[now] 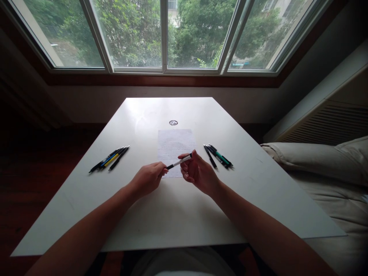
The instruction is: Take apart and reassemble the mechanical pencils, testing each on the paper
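Both hands hold one pen (179, 162) with a white barrel and a dark tip end, just above the near edge of a sheet of lined paper (174, 145). My left hand (148, 178) pinches the dark end with closed fingers. My right hand (198, 172) grips the white end, fingers curled round it. The paper lies flat in the middle of the white table (172, 214).
A group of several pens (110, 158), one yellow and one blue, lies on the left of the table. Another group of pens (218, 156), one green, lies on the right. A small round mark (173, 122) sits beyond the paper. A cushioned seat (322, 168) flanks the right edge; a window is behind.
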### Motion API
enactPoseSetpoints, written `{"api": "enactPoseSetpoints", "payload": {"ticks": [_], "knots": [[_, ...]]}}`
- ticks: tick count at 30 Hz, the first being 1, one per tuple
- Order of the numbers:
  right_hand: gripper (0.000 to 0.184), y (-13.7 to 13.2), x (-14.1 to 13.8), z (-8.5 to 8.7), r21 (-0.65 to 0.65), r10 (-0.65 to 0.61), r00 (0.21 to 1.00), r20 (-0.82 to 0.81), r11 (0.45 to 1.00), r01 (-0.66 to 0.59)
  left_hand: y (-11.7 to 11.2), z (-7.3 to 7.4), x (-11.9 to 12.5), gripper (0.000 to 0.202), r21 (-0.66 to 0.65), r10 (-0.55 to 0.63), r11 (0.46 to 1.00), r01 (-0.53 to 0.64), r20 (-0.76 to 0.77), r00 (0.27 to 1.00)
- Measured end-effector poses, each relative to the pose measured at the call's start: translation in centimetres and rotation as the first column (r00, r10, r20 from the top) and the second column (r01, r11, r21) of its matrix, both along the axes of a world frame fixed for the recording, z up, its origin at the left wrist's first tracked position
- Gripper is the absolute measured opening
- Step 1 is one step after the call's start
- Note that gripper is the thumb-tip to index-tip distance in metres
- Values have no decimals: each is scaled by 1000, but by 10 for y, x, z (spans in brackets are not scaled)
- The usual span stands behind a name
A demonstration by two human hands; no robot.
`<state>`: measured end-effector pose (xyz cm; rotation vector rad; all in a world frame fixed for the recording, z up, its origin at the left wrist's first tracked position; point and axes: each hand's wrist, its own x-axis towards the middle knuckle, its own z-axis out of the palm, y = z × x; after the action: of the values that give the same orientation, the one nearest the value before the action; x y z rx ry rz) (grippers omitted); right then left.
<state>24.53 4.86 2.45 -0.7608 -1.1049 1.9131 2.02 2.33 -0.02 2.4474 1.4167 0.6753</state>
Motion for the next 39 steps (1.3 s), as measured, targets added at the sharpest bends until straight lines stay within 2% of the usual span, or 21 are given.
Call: {"api": "enactPoseSetpoints", "payload": {"ticks": [2, 5, 8, 11, 13, 16, 19, 24, 26, 31, 39], "knots": [[58, -1, -2, -6, 44, -14, 1000, -3, 999, 14, 0, 1, 0, 24, -2, 1, 1000, -1, -7, 1000], [66, -5, -8, -17, 206, -42, 999, 13, 978, 38, 0, 5, 1, 26, 7, 7, 1000, -7, -15, 1000], [51, -8, -15, -27, 378, -77, 979, 186, 926, 1, 0, 9, 0, 26, 15, -34, 999, 34, -41, 999], [34, -8, -19, -32, 497, -282, 911, 300, 862, 103, 3, 7, -6, 22, 33, -37, 999, 40, -76, 996], [30, -6, -20, -34, 548, -411, 855, 317, 815, 189, 6, 2, -12, 35, 55, -9, 998, 15, -104, 995], [28, 0, -20, -38, 594, -466, 800, 378, 785, 176, 9, -7, -21, 41, 45, -14, 999, 21, -154, 988], [21, 1, -23, -42, 586, -428, 787, 444, 803, 107, 11, -12, -24, 36, 30, -18, 999, 25, -202, 979], [15, -2, -29, -46, 447, -297, 806, 513, 893, 44, 10, -10, -22, 35, 39, -21, 999, 31, -248, 969], [13, -3, -29, -46, 416, -258, 810, 527, 909, 18, 9, -9, -22, 35, 38, -21, 999, 31, -249, 968], [7, -3, -30, -45, 457, -245, 802, 544, 889, -38, 8, -9, -22, 36, 37, -14, 999, 25, -264, 965], [8, -1, -31, -45, 459, -232, 806, 545, 887, -55, 7, -6, -21, 35, 32, -11, 999, 21, -284, 959]]}}
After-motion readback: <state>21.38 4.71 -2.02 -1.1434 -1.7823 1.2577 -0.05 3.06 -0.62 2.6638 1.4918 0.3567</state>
